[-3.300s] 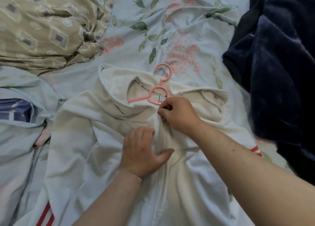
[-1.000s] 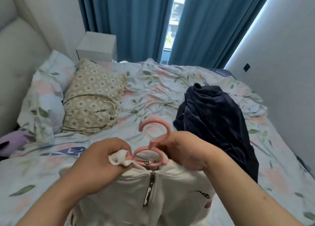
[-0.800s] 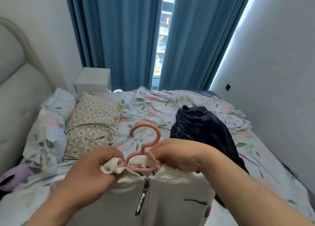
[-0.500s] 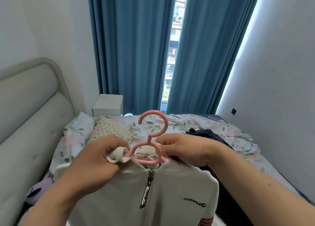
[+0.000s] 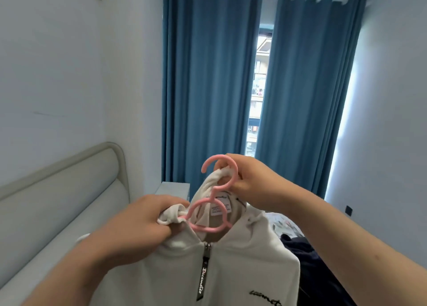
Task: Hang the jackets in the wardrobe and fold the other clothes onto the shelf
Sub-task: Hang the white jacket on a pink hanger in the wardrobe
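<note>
A white zip-up hooded jacket point(image 5: 231, 266) hangs on a pink plastic hanger point(image 5: 216, 194), held up in front of me. My left hand point(image 5: 143, 222) grips a bunch of the collar fabric at the hanger's left shoulder. My right hand point(image 5: 249, 183) is higher and pinches the hood fabric against the hanger's hook. The black zip pull hangs at the closed front. A dark navy garment point(image 5: 307, 255) lies on the bed behind the jacket, mostly hidden.
Blue curtains point(image 5: 208, 86) cover the window straight ahead with a narrow gap. A padded headboard point(image 5: 57, 190) runs along the left wall and a white nightstand point(image 5: 173, 188) stands beside it. A plain wall is on the right.
The jacket went from lying on the bed to lifted upright on the hanger. My right hand moved up from the collar to the hook with the hood. My view tilted upward.
</note>
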`<state>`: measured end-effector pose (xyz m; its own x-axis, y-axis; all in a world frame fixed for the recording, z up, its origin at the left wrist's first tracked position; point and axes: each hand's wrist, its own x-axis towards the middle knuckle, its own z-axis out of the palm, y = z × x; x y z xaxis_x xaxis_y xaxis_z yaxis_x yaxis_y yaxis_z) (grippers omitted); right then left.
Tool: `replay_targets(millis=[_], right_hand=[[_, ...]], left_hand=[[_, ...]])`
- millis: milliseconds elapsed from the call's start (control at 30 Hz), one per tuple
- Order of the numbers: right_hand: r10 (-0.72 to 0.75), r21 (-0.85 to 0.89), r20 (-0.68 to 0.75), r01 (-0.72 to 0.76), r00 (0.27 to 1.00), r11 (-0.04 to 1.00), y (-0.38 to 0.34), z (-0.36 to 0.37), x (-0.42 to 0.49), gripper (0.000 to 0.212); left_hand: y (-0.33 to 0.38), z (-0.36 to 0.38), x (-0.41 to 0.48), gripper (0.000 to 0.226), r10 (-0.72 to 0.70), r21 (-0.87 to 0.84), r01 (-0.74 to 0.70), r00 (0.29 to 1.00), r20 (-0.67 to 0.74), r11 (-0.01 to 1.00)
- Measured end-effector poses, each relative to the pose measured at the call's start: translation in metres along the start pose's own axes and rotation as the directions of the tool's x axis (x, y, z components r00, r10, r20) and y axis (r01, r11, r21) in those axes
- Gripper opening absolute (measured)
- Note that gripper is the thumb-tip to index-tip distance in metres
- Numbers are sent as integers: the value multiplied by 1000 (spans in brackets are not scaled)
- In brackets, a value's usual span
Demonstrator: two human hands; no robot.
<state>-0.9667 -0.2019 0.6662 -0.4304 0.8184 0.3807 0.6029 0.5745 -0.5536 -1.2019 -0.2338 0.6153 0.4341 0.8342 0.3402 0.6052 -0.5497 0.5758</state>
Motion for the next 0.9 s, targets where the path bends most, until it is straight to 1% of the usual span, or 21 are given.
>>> replay_targets(millis=[33, 67, 100, 133, 167, 200, 267, 333, 367, 433, 500, 533, 567, 600, 633, 667, 700, 733, 767, 833, 900], right_hand=[[-14, 36, -5, 15, 1000, 999, -1, 1, 0, 9], [-20, 70, -5, 21, 1000, 997, 0, 3, 0, 4], [-13, 107, 1, 13, 1000, 994, 3, 4, 0, 3], [5, 157, 13, -7, 1000, 988, 6, 7, 0, 6], [26, 210, 36, -33, 999, 977, 9, 9, 0, 8], [44, 265, 73, -61, 996, 962, 11, 10, 0, 13], [69, 378, 186, -136, 980, 916, 17, 11, -1, 30], [49, 453, 275, -174, 960, 874, 22, 9, -1, 46], [24, 457, 281, -155, 960, 876, 24, 8, 0, 49], [-15, 371, 236, -75, 972, 925, 22, 7, 2, 40], [-35, 257, 147, -4, 988, 967, 20, 8, 6, 17], [-49, 234, 119, 20, 992, 972, 19, 7, 8, 10], [-67, 229, 103, 42, 992, 973, 18, 5, 8, 12], [-80, 230, 96, 56, 992, 972, 19, 3, 8, 16], [-88, 231, 97, 63, 991, 971, 20, 0, 8, 17], [-90, 231, 96, 66, 991, 971, 22, -3, 8, 18], [-98, 230, 96, 73, 991, 970, 25, -6, 8, 19], [-100, 238, 99, 74, 990, 968, 26, -9, 8, 19], [-103, 246, 105, 75, 989, 966, 28, -13, 8, 20], [-106, 223, 124, 76, 987, 972, 31, -21, 9, 24], [-126, 138, 137, 107, 982, 985, 34, -33, 8, 27]], left_hand=[[3, -3, 1, 23, -20, -12, 20, 1000, -5, 1000], [5, -6, 2, 17, -45, -34, 44, 998, -35, 998], [5, -8, 4, 11, -75, -54, 71, 994, -79, 996], [5, -9, 5, 11, -104, -62, 97, 987, -122, 993], [4, -9, 6, 17, -124, -61, 116, 980, -156, 991], [4, -9, 7, 22, -135, -61, 126, 973, -185, 990], [6, -7, 8, 30, -133, -47, 125, 957, -257, 991], [11, -4, 8, 40, -120, -34, 116, 933, -338, 993], [14, -2, 9, 43, -110, -32, 106, 923, -369, 994], [21, 0, 12, 44, -72, -18, 71, 916, -395, 997], [27, 1, 14, 36, -68, -16, 66, 928, -366, 998], [28, -1, 15, 28, -95, -49, 84, 938, -333, 995], [29, -4, 15, 24, -147, -128, 116, 950, -274, 985], [31, -8, 15, 31, -208, -241, 160, 959, -192, 957], [31, -12, 15, 46, -262, -364, 210, 960, -99, 907], [31, -14, 14, 60, -301, -408, 262, 953, -33, 875], [33, -15, 14, 70, -334, -369, 308, 942, -7, 877], [37, -14, 15, 74, -363, -291, 349, 932, 6, 891], [42, -13, 17, 71, -374, -228, 369, 927, 24, 901], [50, -8, 23, 56, -347, -174, 351, 936, 54, 920], [57, -1, 30, 34, -350, -109, 348, 937, 0, 931]])
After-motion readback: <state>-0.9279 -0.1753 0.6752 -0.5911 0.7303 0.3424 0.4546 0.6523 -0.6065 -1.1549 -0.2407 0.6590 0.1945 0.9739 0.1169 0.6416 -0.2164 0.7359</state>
